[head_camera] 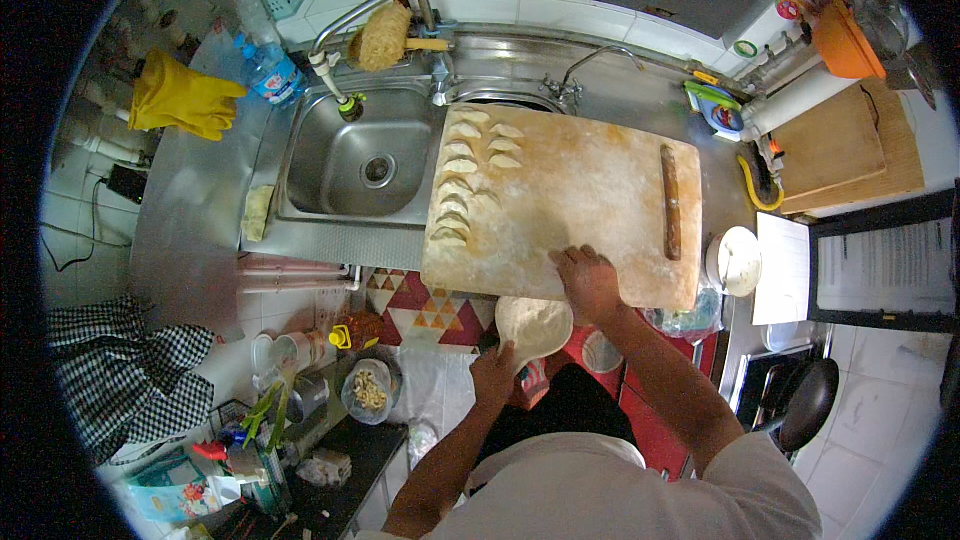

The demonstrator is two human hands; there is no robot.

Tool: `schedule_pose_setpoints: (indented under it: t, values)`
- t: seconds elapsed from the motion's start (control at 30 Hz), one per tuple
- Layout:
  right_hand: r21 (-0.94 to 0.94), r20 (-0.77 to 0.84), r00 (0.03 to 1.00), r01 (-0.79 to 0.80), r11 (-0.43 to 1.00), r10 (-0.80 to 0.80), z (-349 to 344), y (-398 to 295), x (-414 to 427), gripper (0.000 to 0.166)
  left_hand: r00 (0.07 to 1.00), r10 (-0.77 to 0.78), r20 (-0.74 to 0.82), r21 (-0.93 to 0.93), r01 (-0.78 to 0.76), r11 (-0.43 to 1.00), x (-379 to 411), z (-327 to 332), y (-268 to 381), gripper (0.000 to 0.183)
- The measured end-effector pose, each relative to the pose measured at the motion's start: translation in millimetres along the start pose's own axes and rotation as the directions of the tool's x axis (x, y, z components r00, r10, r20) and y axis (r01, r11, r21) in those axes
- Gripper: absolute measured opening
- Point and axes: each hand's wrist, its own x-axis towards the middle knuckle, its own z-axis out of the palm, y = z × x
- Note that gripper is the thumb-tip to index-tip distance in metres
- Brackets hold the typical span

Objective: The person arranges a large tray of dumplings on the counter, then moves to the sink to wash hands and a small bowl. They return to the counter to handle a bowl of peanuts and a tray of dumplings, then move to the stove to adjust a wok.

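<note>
My left hand (493,376) grips a pale bowl-shaped scoop (534,328) that holds white flour. It is just below the front edge of a floured wooden board (570,187). At that same edge, the fingers of my right hand (590,279) rest on the board; what lies under them is hidden. Several folded dumplings (459,163) sit in rows along the board's left side. A brown rolling pin (670,202) lies lengthwise near its right edge, away from both hands.
Left of the board is a steel sink (360,157) under a curved faucet (375,11). A white bowl (733,261) stands to the right, beside a paper sheet (781,270). A frying pan (808,405) is at lower right, and an oil bottle (354,334) stands below the counter.
</note>
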Motion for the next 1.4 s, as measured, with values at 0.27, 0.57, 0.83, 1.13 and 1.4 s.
schedule_pose_setpoints:
  t: [0.27, 0.57, 0.83, 1.13, 1.4]
  values:
    - [0.086, 0.114, 0.978, 0.168, 0.982, -0.177, 20, -53, -44, 0.032, 0.999, 0.050, -0.016, 0.144, -0.048, 0.988, -1, 6, -4, 0.025]
    - [0.830, -0.031, 0.781, -0.328, 0.452, 0.624, 12, 17, 4, 0.039, 0.996, -0.015, -0.090, -0.117, 0.004, 0.993, -20, -16, -22, 0.034]
    - [0.768, -0.229, 0.588, -0.381, 0.515, 0.776, 44, 143, 24, 0.035, 1.000, -0.018, -0.024, 0.004, 0.018, 1.000, -55, -105, -14, 0.040]
    - [0.710, -0.257, 0.547, -0.452, 0.540, 0.796, -1, 144, -82, 0.024, 0.998, 0.060, 0.015, 0.246, -0.062, 0.967, 51, -150, 78, 0.023]
    - [0.524, -0.238, 0.566, -0.609, 0.595, 0.789, -39, 177, -84, 0.028, 0.944, -0.294, 0.149, -0.381, 0.329, 0.864, 102, -128, 102, 0.032]
